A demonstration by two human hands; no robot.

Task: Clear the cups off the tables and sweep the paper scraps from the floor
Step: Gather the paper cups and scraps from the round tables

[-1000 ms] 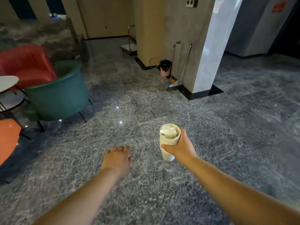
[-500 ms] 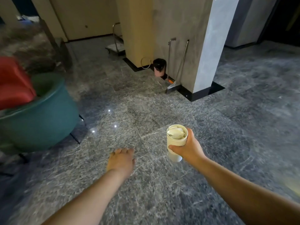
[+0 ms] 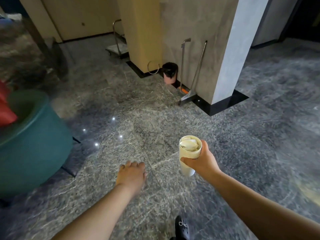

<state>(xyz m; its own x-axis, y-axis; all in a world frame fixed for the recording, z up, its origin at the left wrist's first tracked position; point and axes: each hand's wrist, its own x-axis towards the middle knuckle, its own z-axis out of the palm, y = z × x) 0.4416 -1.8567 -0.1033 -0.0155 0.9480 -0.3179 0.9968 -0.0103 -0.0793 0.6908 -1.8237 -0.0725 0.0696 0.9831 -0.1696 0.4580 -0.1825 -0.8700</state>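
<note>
The right hand (image 3: 202, 161) grasps a stack of nested paper cups (image 3: 189, 154), fingers and thumb wrapped round the stack below its ribbed rims, holding it upright above the grey stone floor (image 3: 138, 118). Crumpled paper (image 3: 187, 144) fills the top cup. The left hand (image 3: 131, 175) holds nothing; it is stretched forward palm down with relaxed, released fingers, just left of the cup stack and apart from it. Taking the grey square pillar (image 3: 204, 40) as the landmark: the cup stack is in the air well in front of it, nearer the camera. Against the pillar's front face lean 2 long metal handles; the right one belongs to a dustpan (image 3: 187, 97) whose pan sits on the floor at the pillar's black base, and the left one is a broom handle (image 3: 182, 63) with an orange part (image 3: 183, 90) showing at the bottom. Just left of these, at the pillar's foot, stands a small pink bin with a black liner (image 3: 170, 72). Further left and behind the pillar, a metal trolley (image 3: 117, 47) is parked beside a yellow column (image 3: 140, 32). Far left of the pillar, near the picture's edge, is a teal armchair (image 3: 29, 144), blurred. Below the cup stack, at the bottom edge, a black shoe (image 3: 181, 227) shows.
</note>
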